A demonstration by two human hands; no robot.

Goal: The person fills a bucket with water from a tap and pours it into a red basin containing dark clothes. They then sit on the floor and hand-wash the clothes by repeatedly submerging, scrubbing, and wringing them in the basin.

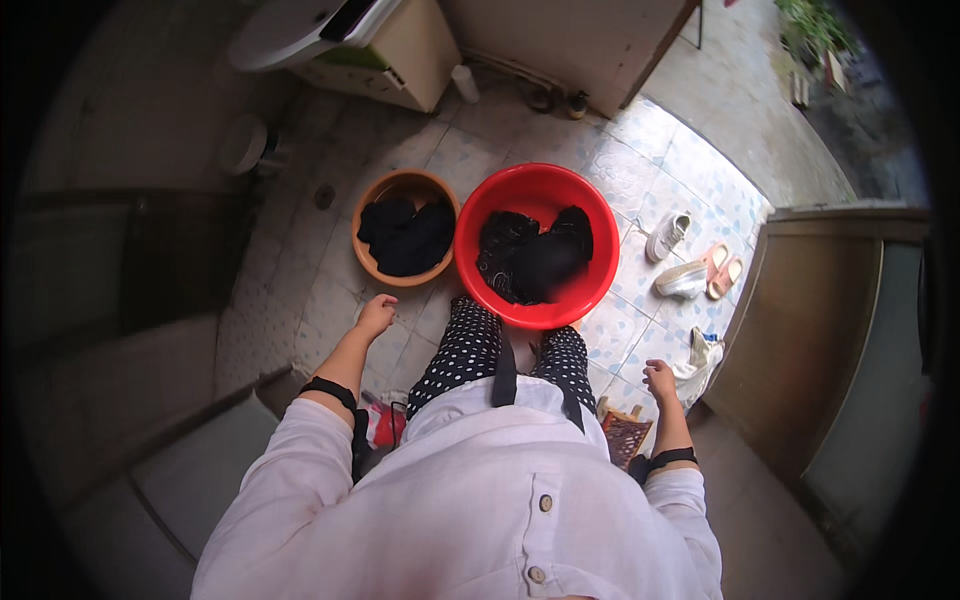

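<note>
My left hand hangs in the air just below the orange basin, its fingers loosely apart with nothing in them. Dark clothes lie bunched inside that basin. Beside it on the right, touching or nearly so, is a larger red basin in front of my legs. A black garment and some shiny black material lie in it. To the right of my legs, my right hand is held out, empty, with slightly bent fingers; it is clear of both basins.
Grey-white sneakers, pink slippers and another pair of shoes are on the tiled floor to the right. A brown door stands at the right. Behind me is a small woven seat. A white appliance stands at the far left.
</note>
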